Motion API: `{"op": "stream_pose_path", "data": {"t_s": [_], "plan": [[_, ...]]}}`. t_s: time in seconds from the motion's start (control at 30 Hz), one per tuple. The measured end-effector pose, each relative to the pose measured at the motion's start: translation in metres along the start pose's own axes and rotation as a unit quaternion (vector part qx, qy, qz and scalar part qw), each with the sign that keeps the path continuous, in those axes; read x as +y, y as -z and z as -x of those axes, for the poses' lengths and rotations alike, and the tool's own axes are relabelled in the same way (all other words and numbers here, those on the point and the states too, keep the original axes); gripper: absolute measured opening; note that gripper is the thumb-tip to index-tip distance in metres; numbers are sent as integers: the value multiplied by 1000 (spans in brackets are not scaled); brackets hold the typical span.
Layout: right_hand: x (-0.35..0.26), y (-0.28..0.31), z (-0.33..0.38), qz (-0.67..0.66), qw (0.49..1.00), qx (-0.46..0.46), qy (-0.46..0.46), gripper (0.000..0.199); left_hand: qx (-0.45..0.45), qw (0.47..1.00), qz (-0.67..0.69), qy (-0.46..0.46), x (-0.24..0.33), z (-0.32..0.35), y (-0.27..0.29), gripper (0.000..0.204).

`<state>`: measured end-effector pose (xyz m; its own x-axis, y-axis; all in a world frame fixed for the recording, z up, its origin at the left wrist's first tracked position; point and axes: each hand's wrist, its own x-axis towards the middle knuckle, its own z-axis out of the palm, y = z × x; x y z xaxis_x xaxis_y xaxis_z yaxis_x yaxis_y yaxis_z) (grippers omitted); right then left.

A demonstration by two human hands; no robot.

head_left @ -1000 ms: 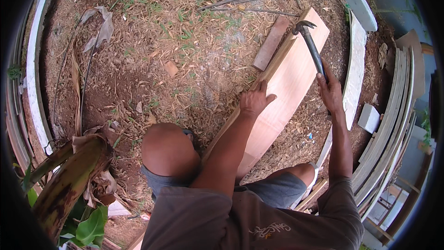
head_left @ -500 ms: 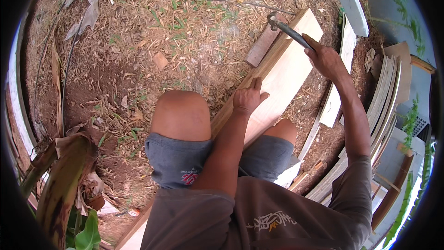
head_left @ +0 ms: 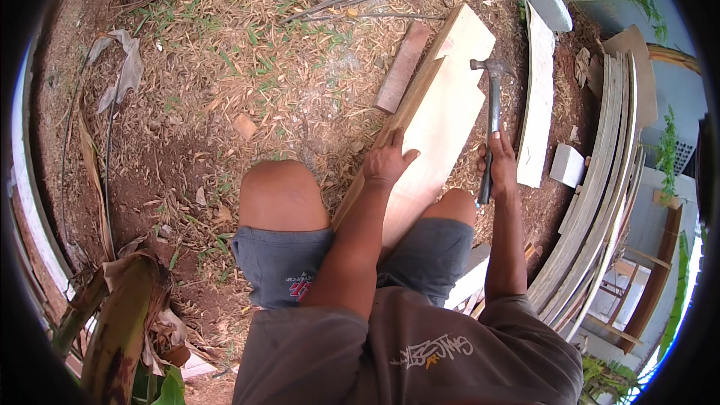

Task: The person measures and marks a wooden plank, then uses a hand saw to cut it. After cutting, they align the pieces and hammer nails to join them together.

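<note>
A pale wooden plank (head_left: 431, 139) slants away from between my knees, its surface stepped down near the far end. My left hand (head_left: 385, 163) holds its left edge, with the thumb out on the broad face and the fingers bent over the edge. In my right hand (head_left: 501, 161) is a claw hammer (head_left: 494, 101), gripped by its dark handle beside the plank's right edge. The hammer's head points away from me and is by the plank's right side near the step. Whether it touches the wood I cannot tell.
A reddish-brown block (head_left: 403, 66) lies along the plank's far left side. Thin rods (head_left: 360, 0) lie beyond it. To the right are a whitish board (head_left: 536, 97), a white block (head_left: 568, 165) and stacked long boards (head_left: 600, 157). A cut plant stem (head_left: 124, 315) stands at lower left.
My right hand has come down and nearer, turning the hammer from pointing left to pointing away. A step now shows in the plank's far end. My left hand stays on the edge.
</note>
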<state>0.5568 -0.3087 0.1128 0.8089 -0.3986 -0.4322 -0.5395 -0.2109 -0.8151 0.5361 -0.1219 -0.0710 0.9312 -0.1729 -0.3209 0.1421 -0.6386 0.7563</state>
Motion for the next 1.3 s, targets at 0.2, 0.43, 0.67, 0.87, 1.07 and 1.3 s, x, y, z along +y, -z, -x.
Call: {"op": "stream_pose_path", "data": {"t_s": [0.2, 0.43, 0.67, 0.87, 1.07, 1.3], "plan": [[90, -19, 127, -212, 974, 58, -53, 30, 66, 997, 16, -39, -4, -2, -14, 80], [143, -20, 195, -283, 957, 47, -50, 31, 204, 977, 67, 12, 25, 22, 2, 74], [165, -6, 229, -285, 955, 67, 42, 41, -257, 923, 259, -118, 89, 143, -5, 82], [170, 3, 248, -336, 932, 54, 121, 40, -261, 912, 273, -163, 105, 214, -4, 86], [172, 10, 258, -257, 952, 90, 142, 38, -275, 930, 207, -129, 96, 223, 10, 66], [160, 20, 267, -435, 894, 59, 87, 49, -347, 799, 485, -79, 93, 256, 38, 51]]}}
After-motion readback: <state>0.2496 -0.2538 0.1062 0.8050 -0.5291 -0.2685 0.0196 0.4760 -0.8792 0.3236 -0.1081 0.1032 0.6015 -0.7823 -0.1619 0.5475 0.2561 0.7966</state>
